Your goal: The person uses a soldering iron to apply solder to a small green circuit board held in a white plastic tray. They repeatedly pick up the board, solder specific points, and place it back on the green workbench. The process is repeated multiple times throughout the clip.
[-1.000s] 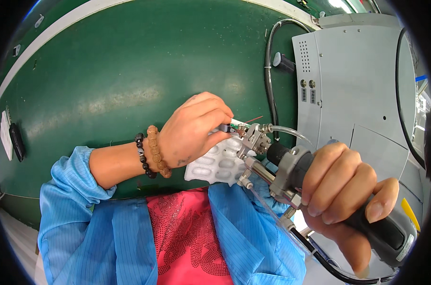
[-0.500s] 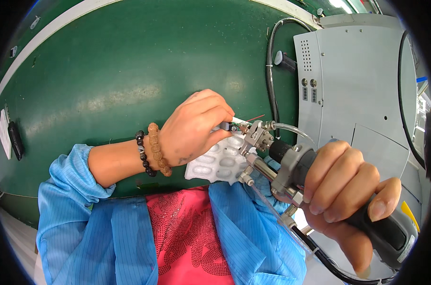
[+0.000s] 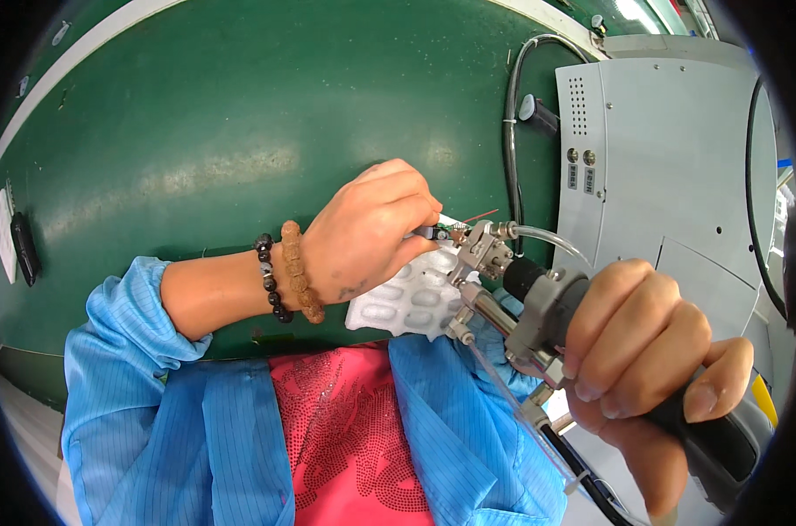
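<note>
My left hand (image 3: 371,226) is closed in a pinch on a small dark part (image 3: 429,232) with thin wires at its end. Most of that part is hidden by my fingers. My right hand (image 3: 643,351) wraps round the dark grip of an auto-feed electric screwdriver (image 3: 551,302), its thumb below. The tool lies slanted, its metal nose up against the small part's wired end; whether they touch I cannot tell. Beneath both, a white moulded tray (image 3: 380,313) with oval hollows lies at the front edge of the green table (image 3: 266,114).
A large grey metal machine cabinet (image 3: 678,167) stands at the right. A black cable (image 3: 510,131) and a clear hose (image 3: 551,241) run beside the tool. A dark cylinder (image 3: 538,114) lies by the cabinet. At far left are a black pouch-like object (image 3: 26,250) and white paper (image 3: 5,237).
The view has shifted slightly, so the cabinet and table sit a little further right. Both hands keep their grips, and the screwdriver's nose stays at the small part.
</note>
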`<move>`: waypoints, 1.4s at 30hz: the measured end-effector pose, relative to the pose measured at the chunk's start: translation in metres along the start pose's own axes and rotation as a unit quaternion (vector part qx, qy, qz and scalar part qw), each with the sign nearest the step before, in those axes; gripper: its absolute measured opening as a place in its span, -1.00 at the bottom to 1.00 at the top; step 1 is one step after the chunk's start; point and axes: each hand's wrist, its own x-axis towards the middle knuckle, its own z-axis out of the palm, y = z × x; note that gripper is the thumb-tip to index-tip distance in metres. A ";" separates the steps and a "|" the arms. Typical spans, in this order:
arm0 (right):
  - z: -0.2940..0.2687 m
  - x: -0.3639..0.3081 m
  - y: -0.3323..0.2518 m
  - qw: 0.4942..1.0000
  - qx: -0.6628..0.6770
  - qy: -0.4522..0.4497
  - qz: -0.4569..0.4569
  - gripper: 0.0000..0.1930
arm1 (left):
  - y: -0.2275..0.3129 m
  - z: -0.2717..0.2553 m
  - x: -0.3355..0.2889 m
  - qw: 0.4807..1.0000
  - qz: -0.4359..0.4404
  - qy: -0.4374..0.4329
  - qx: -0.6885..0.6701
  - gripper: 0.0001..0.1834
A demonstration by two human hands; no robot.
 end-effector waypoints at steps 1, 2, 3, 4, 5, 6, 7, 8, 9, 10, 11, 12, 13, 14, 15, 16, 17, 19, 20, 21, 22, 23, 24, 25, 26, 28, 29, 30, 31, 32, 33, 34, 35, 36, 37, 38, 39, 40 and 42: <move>-0.002 0.001 0.000 1.000 0.000 -0.007 0.002 -0.55 | -0.001 -0.001 0.000 1.000 0.000 0.000 0.002 -0.65; 0.008 -0.007 0.000 0.998 0.004 0.058 0.015 -0.65 | -0.002 -0.001 0.001 1.000 0.003 0.000 -0.003 -0.65; 0.010 -0.009 0.001 0.997 -0.001 0.071 0.022 -0.65 | -0.004 -0.001 0.001 1.000 0.006 0.000 -0.008 -0.65; 0.010 -0.011 0.002 0.996 -0.007 0.085 0.029 -0.64 | -0.005 0.000 0.002 1.000 0.011 0.001 -0.015 -0.65; 0.003 -0.009 0.005 0.998 -0.016 0.046 0.033 -0.55 | -0.006 -0.001 0.001 1.000 0.013 0.004 -0.021 -0.65; 0.002 -0.006 0.006 0.998 -0.028 0.026 0.042 -0.50 | -0.006 -0.002 0.000 1.000 0.015 0.007 -0.026 -0.65; 0.000 -0.003 0.006 0.998 -0.039 0.002 0.050 -0.44 | -0.006 -0.003 0.000 0.999 0.013 0.007 -0.028 -0.65; -0.001 0.000 0.002 0.997 -0.047 -0.003 0.061 -0.44 | -0.003 -0.004 0.000 1.000 0.009 0.007 -0.026 -0.65; -0.007 -0.001 0.000 0.998 -0.033 0.001 0.060 -0.44 | 0.001 -0.004 0.001 1.000 0.005 0.007 -0.024 -0.65; -0.003 0.001 0.000 0.997 -0.043 0.005 0.065 -0.44 | 0.003 -0.004 0.000 1.000 0.000 0.003 -0.019 -0.66; -0.002 -0.001 0.002 0.997 -0.038 0.021 0.057 -0.44 | 0.002 -0.005 0.001 1.000 0.001 -0.002 -0.018 -0.66; -0.001 -0.002 0.001 0.998 -0.037 0.037 0.045 -0.44 | 0.001 -0.006 0.001 1.000 0.002 -0.008 -0.018 -0.66; -0.002 -0.005 0.000 0.997 -0.034 0.052 0.034 -0.44 | 0.002 -0.005 0.001 1.000 0.002 -0.008 -0.027 -0.66; 0.000 -0.010 -0.011 0.996 -0.047 0.069 0.015 -0.44 | 0.005 -0.001 0.004 0.999 0.016 -0.012 -0.038 -0.67; -0.003 -0.017 -0.014 0.996 -0.024 0.080 -0.009 -0.44 | 0.005 -0.001 -0.001 1.000 0.009 0.001 -0.026 -0.67; -0.005 -0.024 -0.025 0.996 0.001 0.088 -0.032 -0.45 | 0.002 0.000 -0.004 1.000 0.006 0.011 -0.005 -0.68; -0.008 -0.031 -0.036 0.995 0.017 0.090 -0.044 -0.45 | 0.001 0.003 -0.006 1.000 0.001 0.011 0.005 -0.69; -0.011 -0.037 -0.059 0.999 0.012 0.035 -0.038 -0.41 | 0.003 0.004 -0.007 1.000 0.000 0.015 0.011 -0.71; -0.011 -0.039 -0.062 0.999 0.009 0.033 -0.040 -0.40 | 0.005 0.004 -0.008 1.000 -0.001 0.016 0.012 -0.71; -0.011 -0.040 -0.064 0.999 0.008 0.030 -0.043 -0.40 | 0.007 0.003 -0.008 1.000 -0.003 0.019 0.014 -0.72; -0.012 -0.042 -0.065 0.999 0.008 0.027 -0.046 -0.40 | 0.010 0.002 -0.008 0.999 -0.002 0.030 0.015 -0.71; -0.014 -0.044 -0.066 0.999 0.005 0.021 -0.050 -0.39 | 0.015 0.001 -0.007 0.999 0.002 0.040 0.017 -0.71; -0.015 -0.045 -0.065 0.998 0.003 0.015 -0.054 -0.39 | 0.020 -0.001 -0.006 0.998 0.004 0.051 0.021 -0.70; -0.018 -0.045 -0.063 0.998 0.002 0.008 -0.058 -0.39 | 0.025 -0.005 -0.004 0.998 0.010 0.062 0.031 -0.69; -0.016 -0.043 -0.058 0.996 0.016 0.026 -0.085 -0.42 | 0.030 -0.013 -0.002 0.997 0.014 0.067 0.040 -0.69; -0.012 -0.046 -0.051 0.991 0.006 0.090 -0.096 -0.48 | 0.038 -0.029 -0.001 0.996 -0.008 0.072 0.043 -0.68; -0.009 -0.045 -0.051 0.987 -0.008 0.121 -0.101 -0.50 | 0.039 -0.040 0.001 0.996 -0.030 0.066 0.056 -0.69; -0.009 -0.045 -0.050 0.988 -0.011 0.121 -0.096 -0.48 | 0.040 -0.054 0.005 0.994 -0.052 0.063 0.074 -0.70; -0.009 -0.044 -0.050 0.988 -0.019 0.120 -0.095 -0.48 | 0.039 -0.068 0.011 0.991 -0.074 0.060 0.092 -0.71; -0.015 -0.048 -0.037 0.989 0.000 0.113 -0.099 -0.48 | 0.036 -0.083 0.012 0.983 -0.103 0.087 0.124 -0.71; -0.015 -0.048 -0.037 0.989 -0.006 0.107 -0.098 -0.47 | 0.030 -0.099 0.022 0.977 -0.118 0.109 0.137 -0.72; -0.016 -0.048 -0.036 0.989 -0.019 0.102 -0.104 -0.48 | 0.021 -0.116 0.032 0.967 -0.118 0.140 0.175 -0.70; -0.017 -0.048 -0.034 0.990 -0.011 0.096 -0.102 -0.48 | 0.011 -0.138 0.038 0.951 -0.124 0.175 0.221 -0.69; -0.015 -0.045 -0.040 0.991 -0.023 0.091 -0.096 -0.49 | -0.007 -0.163 0.051 0.945 -0.112 0.209 0.224 -0.64; -0.015 -0.045 -0.040 0.992 -0.018 0.087 -0.095 -0.49 | -0.020 -0.191 0.060 0.933 -0.107 0.243 0.241 -0.59; -0.014 -0.045 -0.037 0.990 -0.007 0.101 -0.098 -0.50 | -0.030 -0.213 0.067 0.880 -0.077 0.257 0.393 -0.56; -0.012 -0.043 -0.039 0.990 -0.010 0.100 -0.099 -0.51 | -0.043 -0.229 0.080 0.812 -0.041 0.264 0.519 -0.53; -0.012 -0.042 -0.040 0.990 -0.012 0.101 -0.103 -0.52 | -0.048 -0.235 0.091 0.724 -0.003 0.266 0.636 -0.51; -0.011 -0.045 -0.031 0.984 0.008 0.127 -0.123 -0.54 | -0.040 -0.207 0.118 0.766 0.028 0.231 0.599 -0.50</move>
